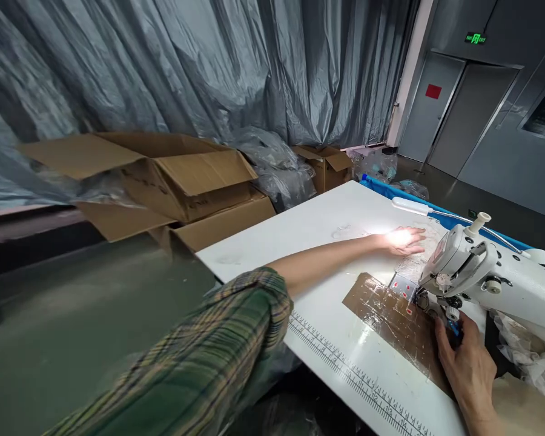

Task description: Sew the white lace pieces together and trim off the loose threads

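The left hand [405, 241], fingers loosely spread, rests at the white fabric [418, 260] beside the sewing machine [504, 272]; light pressure should keep it smooth. The right hand [471, 360] curls by a small blue object [455, 327] (pinched or not, I cannot tell), where careful fingertips matter.

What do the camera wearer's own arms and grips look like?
Left arm: loose green plaid sleeve with yellowish and dark lines, bunched near the elbow; bare forearm below. Left grip: ungloved hand, partly washed out by glare. Right grip: ungloved hand, no sleeve in view.
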A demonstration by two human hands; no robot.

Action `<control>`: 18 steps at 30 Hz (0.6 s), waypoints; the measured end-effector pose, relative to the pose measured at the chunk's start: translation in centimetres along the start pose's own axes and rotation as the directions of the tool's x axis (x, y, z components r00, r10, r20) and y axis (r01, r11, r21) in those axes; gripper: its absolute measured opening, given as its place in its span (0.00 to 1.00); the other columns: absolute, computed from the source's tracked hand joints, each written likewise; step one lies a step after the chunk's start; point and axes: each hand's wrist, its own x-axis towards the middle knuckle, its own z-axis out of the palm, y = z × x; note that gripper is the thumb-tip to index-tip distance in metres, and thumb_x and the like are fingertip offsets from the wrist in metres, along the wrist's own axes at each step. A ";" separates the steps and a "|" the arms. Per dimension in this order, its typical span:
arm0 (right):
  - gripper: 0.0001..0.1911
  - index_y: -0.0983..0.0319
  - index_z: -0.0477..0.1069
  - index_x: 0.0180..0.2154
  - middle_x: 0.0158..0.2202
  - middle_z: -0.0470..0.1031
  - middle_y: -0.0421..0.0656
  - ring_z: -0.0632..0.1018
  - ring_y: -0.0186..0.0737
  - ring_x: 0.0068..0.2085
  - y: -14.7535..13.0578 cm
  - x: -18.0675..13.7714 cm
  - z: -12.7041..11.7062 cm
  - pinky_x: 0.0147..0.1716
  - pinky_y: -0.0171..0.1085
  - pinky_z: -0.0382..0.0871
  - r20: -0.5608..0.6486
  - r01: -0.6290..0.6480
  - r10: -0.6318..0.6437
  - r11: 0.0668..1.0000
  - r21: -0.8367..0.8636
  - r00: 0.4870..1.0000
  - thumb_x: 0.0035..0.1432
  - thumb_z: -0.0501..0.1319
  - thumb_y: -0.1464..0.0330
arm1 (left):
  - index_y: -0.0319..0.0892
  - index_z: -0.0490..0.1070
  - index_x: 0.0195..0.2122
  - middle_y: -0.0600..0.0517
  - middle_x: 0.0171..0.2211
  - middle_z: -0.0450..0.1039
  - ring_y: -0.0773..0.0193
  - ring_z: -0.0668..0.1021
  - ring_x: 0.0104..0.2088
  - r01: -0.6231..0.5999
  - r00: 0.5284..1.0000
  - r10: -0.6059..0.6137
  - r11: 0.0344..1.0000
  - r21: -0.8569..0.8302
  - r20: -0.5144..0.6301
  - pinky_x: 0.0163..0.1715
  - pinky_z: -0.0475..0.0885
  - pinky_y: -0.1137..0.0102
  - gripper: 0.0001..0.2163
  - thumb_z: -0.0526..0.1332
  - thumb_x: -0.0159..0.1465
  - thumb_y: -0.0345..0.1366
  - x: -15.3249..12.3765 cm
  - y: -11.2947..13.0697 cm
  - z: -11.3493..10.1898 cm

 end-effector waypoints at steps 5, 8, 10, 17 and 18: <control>0.35 0.65 0.76 0.50 0.48 0.74 0.62 0.72 0.65 0.46 0.4 -0.5 1.0 0.37 0.56 0.68 -0.140 0.146 -0.170 0.976 -0.164 0.975 0.65 0.43 0.47 | 0.39 0.75 0.47 0.42 0.55 0.74 0.58 0.76 0.54 0.214 0.939 -0.280 0.931 -0.295 -0.202 0.56 0.68 0.66 0.12 0.61 0.64 0.36 -7.7 -3.3 -4.1; 0.29 0.62 0.79 0.43 0.50 0.72 0.62 0.70 0.67 0.46 0.7 -0.9 1.4 0.36 0.57 0.66 -0.155 0.167 -0.198 0.966 -0.196 0.968 0.65 0.46 0.52 | 0.38 0.76 0.36 0.47 0.38 0.79 0.62 0.77 0.38 0.361 0.854 -0.468 0.848 -0.389 -0.228 0.43 0.70 0.69 0.11 0.57 0.66 0.39 -12.2 -4.4 -5.1; 0.27 0.62 0.80 0.38 0.49 0.72 0.61 0.70 0.65 0.45 1.1 -1.0 1.6 0.36 0.56 0.66 -0.139 0.199 -0.226 0.963 -0.180 0.964 0.63 0.48 0.52 | 0.38 0.75 0.31 0.49 0.32 0.77 0.64 0.75 0.33 0.406 0.818 -0.522 0.822 -0.400 -0.243 0.36 0.68 0.70 0.15 0.56 0.66 0.43 -14.4 -4.4 -4.8; 0.28 0.63 0.80 0.34 0.41 0.74 0.58 0.73 0.60 0.42 2.5 -0.2 2.0 0.37 0.52 0.67 -0.154 0.270 -0.276 0.961 -0.059 0.949 0.62 0.50 0.50 | 0.40 0.72 0.25 0.53 0.30 0.70 0.66 0.71 0.31 0.343 0.919 -0.388 0.870 -0.354 -0.062 0.33 0.64 0.71 0.11 0.66 0.57 0.42 -16.1 -2.2 -3.6; 0.29 0.64 0.80 0.33 0.40 0.74 0.59 0.73 0.60 0.41 2.4 -0.2 2.0 0.38 0.52 0.67 -0.164 0.284 -0.288 0.957 -0.050 0.943 0.63 0.49 0.50 | 0.40 0.72 0.26 0.52 0.32 0.70 0.66 0.71 0.32 0.335 0.930 -0.365 0.885 -0.324 -0.033 0.34 0.65 0.71 0.10 0.66 0.56 0.41 -16.0 -2.1 -3.6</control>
